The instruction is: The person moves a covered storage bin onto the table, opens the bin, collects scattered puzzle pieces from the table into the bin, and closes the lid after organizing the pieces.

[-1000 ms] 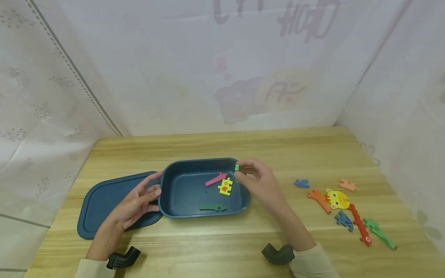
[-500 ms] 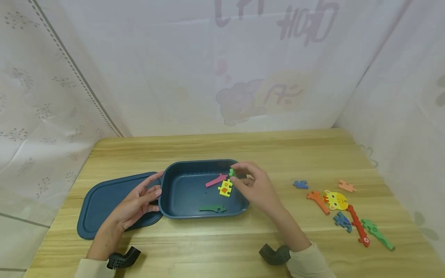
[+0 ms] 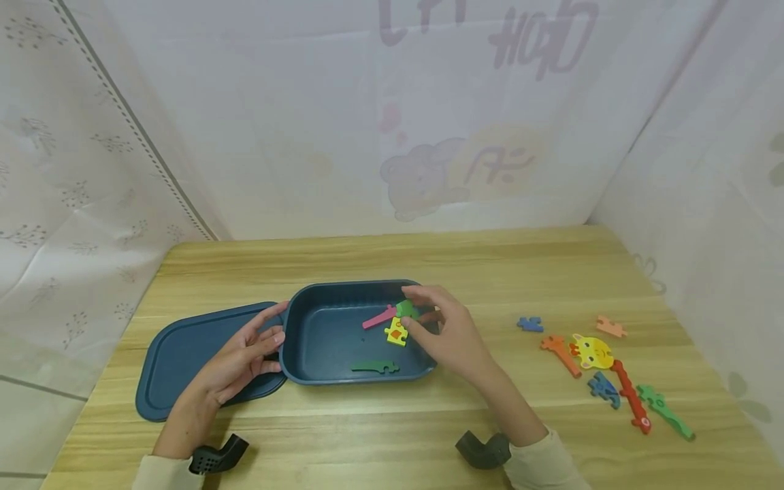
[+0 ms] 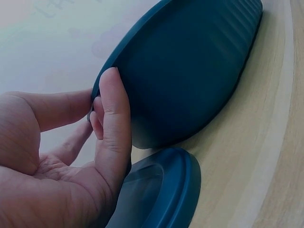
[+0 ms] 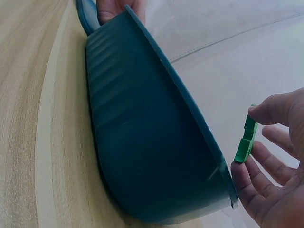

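Observation:
A dark blue plastic box (image 3: 327, 340) stands uncovered on the table. My left hand (image 3: 241, 354) holds it at its left end, with fingertips at the rim and one finger along the outer wall in the left wrist view. Above the box's right end, my right hand (image 3: 453, 333) pinches a green puzzle piece (image 5: 246, 137) between thumb and fingers. Inside the box lie a pink puzzle piece (image 3: 378, 318), a yellow puzzle piece (image 3: 396, 333) with an orange mark, and a dark green puzzle piece (image 3: 375, 367). The green piece partly overlaps the pink one in the head view.
The matching blue lid (image 3: 184, 354) lies left of the box, partly under my left hand. Several puzzle pieces are spread at right, among them a yellow giraffe head (image 3: 593, 352), a red piece (image 3: 632, 398) and a green piece (image 3: 666, 410). Fabric walls surround the table.
My right hand has moved left from the box's right rim to over its inside, carrying the green puzzle piece, whose broad face now shows. My left hand has stayed put.

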`<state>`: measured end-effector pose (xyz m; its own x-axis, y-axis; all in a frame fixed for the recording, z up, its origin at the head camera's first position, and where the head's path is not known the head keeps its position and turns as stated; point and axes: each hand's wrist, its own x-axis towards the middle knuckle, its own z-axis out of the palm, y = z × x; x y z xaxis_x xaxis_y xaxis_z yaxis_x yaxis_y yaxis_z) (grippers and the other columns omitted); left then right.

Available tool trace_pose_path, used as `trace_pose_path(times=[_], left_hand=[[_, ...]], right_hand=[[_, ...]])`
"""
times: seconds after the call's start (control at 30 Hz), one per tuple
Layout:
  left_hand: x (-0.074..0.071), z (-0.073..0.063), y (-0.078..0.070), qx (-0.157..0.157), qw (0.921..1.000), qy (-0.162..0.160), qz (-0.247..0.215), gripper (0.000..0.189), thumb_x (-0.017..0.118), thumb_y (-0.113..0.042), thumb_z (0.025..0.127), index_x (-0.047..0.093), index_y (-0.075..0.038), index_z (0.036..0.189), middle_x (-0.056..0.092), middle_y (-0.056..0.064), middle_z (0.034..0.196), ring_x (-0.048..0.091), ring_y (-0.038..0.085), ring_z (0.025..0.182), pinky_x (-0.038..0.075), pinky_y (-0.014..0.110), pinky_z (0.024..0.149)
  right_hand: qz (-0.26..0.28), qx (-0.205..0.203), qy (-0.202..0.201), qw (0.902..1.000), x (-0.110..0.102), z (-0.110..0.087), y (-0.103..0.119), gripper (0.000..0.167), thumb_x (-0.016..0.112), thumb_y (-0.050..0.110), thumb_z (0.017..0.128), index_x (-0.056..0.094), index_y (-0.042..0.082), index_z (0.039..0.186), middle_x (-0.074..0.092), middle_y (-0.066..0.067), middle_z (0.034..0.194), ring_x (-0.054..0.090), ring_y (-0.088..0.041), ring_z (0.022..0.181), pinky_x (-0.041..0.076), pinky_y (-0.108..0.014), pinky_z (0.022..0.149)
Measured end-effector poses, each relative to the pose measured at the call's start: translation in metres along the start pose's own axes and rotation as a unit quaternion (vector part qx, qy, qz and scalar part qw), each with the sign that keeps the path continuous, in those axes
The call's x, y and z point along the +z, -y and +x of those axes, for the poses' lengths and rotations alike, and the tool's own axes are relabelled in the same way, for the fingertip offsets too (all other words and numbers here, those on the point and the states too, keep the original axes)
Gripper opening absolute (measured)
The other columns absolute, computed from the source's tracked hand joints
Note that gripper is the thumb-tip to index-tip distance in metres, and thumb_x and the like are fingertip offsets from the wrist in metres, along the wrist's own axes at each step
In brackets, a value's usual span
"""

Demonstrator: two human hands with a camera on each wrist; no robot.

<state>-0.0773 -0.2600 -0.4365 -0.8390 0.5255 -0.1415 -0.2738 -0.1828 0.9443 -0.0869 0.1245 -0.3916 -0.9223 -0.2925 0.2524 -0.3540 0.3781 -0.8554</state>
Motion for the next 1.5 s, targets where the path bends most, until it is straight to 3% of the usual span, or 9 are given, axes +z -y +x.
trace_pose_path(times=[0.17, 0.3, 0.6, 0.87, 1.1, 1.5], left_hand=[[0.000, -0.001, 0.000, -0.006, 0.9999, -0.007, 0.007, 0.062, 0.046, -0.010, 0.115, 0.020, -0.027, 0.169, 0.059, -0.001, 0.135, 0.068, 0.005, 0.103, 0.065, 0.023, 0.081], [-0.002, -0.001, 0.001, -0.008, 0.9999, -0.009, 0.012, 0.062, 0.046, -0.010, 0.115, 0.020, -0.027, 0.169, 0.059, -0.001, 0.134, 0.068, 0.005, 0.103, 0.064, 0.023, 0.081], [-0.004, -0.003, 0.001, -0.009, 0.9996, -0.013, 0.024, 0.062, 0.046, -0.011, 0.115, 0.020, -0.027, 0.169, 0.057, 0.000, 0.137, 0.067, 0.005, 0.104, 0.065, 0.024, 0.081], [-0.005, -0.004, 0.000, -0.008, 0.9996, -0.011, 0.026, 0.063, 0.045, -0.011, 0.115, 0.018, -0.026, 0.170, 0.056, -0.001, 0.144, 0.068, 0.006, 0.108, 0.065, 0.024, 0.082], [-0.005, -0.005, 0.000, -0.008, 0.9997, -0.010, 0.021, 0.063, 0.045, -0.010, 0.115, 0.017, -0.025, 0.170, 0.058, -0.001, 0.141, 0.069, 0.006, 0.107, 0.065, 0.024, 0.082], [-0.002, 0.001, 0.002, -0.007, 0.9999, -0.007, 0.013, 0.064, 0.045, -0.010, 0.115, 0.017, -0.025, 0.170, 0.059, -0.001, 0.140, 0.069, 0.006, 0.108, 0.064, 0.024, 0.081]], right_hand=[[-0.008, 0.001, -0.006, 0.9999, -0.001, 0.001, 0.001, 0.054, 0.079, 0.008, 0.096, 0.060, 0.016, 0.146, 0.068, -0.008, 0.139, 0.065, -0.024, 0.125, 0.064, -0.036, 0.095], [0.002, -0.005, -0.010, 0.9999, -0.002, 0.001, 0.000, 0.051, 0.079, 0.008, 0.095, 0.063, 0.016, 0.143, 0.067, -0.005, 0.139, 0.064, -0.024, 0.124, 0.064, -0.037, 0.095], [0.016, -0.027, -0.005, 0.9995, 0.000, 0.003, -0.002, 0.043, 0.078, 0.006, 0.096, 0.067, 0.012, 0.136, 0.068, -0.013, 0.136, 0.066, -0.029, 0.123, 0.064, -0.031, 0.092], [0.019, -0.009, -0.011, 0.9997, -0.003, 0.003, -0.005, 0.038, 0.076, 0.008, 0.098, 0.068, 0.011, 0.135, 0.067, -0.010, 0.135, 0.066, -0.026, 0.122, 0.063, -0.031, 0.093], [0.018, 0.001, -0.005, 0.9998, -0.008, 0.001, -0.007, 0.036, 0.075, 0.012, 0.100, 0.068, 0.012, 0.135, 0.068, -0.010, 0.134, 0.066, -0.026, 0.120, 0.063, -0.029, 0.094], [-0.013, 0.026, -0.001, 0.9996, -0.031, -0.010, -0.015, 0.033, 0.073, 0.014, 0.102, 0.067, 0.016, 0.135, 0.068, -0.011, 0.135, 0.067, -0.023, 0.119, 0.061, -0.023, 0.095]])
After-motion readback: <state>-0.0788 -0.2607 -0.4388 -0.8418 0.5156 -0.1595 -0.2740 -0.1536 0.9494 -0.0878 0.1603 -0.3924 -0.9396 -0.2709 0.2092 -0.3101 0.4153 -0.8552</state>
